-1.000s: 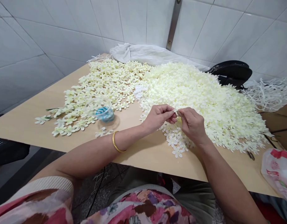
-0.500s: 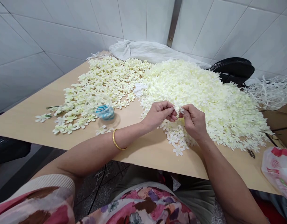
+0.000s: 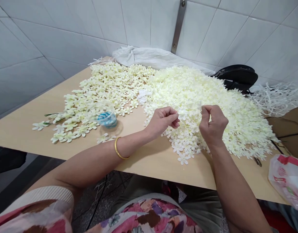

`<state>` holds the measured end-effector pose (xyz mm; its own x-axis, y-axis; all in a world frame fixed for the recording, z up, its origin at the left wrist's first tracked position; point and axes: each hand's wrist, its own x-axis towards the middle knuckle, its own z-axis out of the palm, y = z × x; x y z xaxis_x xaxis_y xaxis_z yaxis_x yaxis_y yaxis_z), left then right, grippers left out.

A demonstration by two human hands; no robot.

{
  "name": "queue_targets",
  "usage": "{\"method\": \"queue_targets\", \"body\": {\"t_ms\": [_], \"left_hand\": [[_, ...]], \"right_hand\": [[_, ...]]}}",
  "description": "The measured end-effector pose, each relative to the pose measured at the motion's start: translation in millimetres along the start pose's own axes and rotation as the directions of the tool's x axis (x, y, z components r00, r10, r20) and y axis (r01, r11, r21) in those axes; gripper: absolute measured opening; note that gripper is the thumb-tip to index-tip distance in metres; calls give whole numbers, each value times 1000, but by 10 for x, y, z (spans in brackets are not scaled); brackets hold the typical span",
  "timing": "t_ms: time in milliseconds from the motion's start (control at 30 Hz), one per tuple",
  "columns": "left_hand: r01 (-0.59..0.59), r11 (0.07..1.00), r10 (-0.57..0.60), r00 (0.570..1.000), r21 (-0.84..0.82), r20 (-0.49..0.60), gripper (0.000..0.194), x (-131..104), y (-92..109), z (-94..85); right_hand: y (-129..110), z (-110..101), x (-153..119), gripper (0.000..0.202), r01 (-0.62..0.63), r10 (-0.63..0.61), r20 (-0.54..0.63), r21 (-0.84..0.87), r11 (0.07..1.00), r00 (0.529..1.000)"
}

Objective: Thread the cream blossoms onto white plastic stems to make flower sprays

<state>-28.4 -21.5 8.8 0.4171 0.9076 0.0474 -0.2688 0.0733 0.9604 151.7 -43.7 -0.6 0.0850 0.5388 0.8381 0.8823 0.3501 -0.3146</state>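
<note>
My left hand is pinched closed over the front of a large heap of pale artificial flowers. Whatever sits between its fingertips is too small to make out. To its right, apart from it, my right hand is also closed, thumb against the curled fingers, over the same heap; its contents cannot be made out. Left of my hands lie yellower flower heads in a spread-out layer. A clear cup with blue and white contents stands beside them, nearest my left forearm.
A white plastic sheet lies along the tiled wall. A black rounded object stands behind the heap, near tangled white strands. At right are a cardboard box, a small dark metal tool and a red-and-white plastic bag.
My hands have moved apart: the right one has swung to the right and its fingers are curled tighter. My left hand stays nearly in place. The view has shifted slightly.
</note>
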Motion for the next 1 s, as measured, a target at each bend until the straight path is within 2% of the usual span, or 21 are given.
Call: {"method": "queue_targets", "body": {"t_ms": [100, 200, 300, 367, 667, 867, 1000], "left_hand": [[-6, 1000, 6, 1000, 18, -3, 8, -3, 1, 9], [-10, 999, 11, 1000, 31, -18, 9, -6, 6, 12], [-9, 999, 9, 1000, 31, -11, 10, -9, 9, 10], [-7, 1000, 6, 1000, 18, 12, 10, -10, 8, 7], [15, 998, -10, 997, -65, 81, 7, 8, -28, -1], [21, 997, -14, 994, -68, 109, 9, 8, -47, -15], [22, 999, -18, 995, -31, 99, 17, -2, -52, -14]], "right_hand": [[57, 6, 9, 10, 66, -66, 0, -82, 994, 998], [-49, -1, -12, 11, 152, -152, 31, 12, 988, 988], [-183, 4, -55, 13, 262, -276, 117, 116, 958, 954], [-216, 22, -84, 17, 290, -310, 166, 136, 947, 936], [-162, 65, -117, 18, 216, -264, 260, 200, 956, 929], [-178, 43, -113, 20, 260, -305, 266, 192, 946, 914], [-193, 45, -121, 21, 303, -323, 269, 115, 946, 907]]}}
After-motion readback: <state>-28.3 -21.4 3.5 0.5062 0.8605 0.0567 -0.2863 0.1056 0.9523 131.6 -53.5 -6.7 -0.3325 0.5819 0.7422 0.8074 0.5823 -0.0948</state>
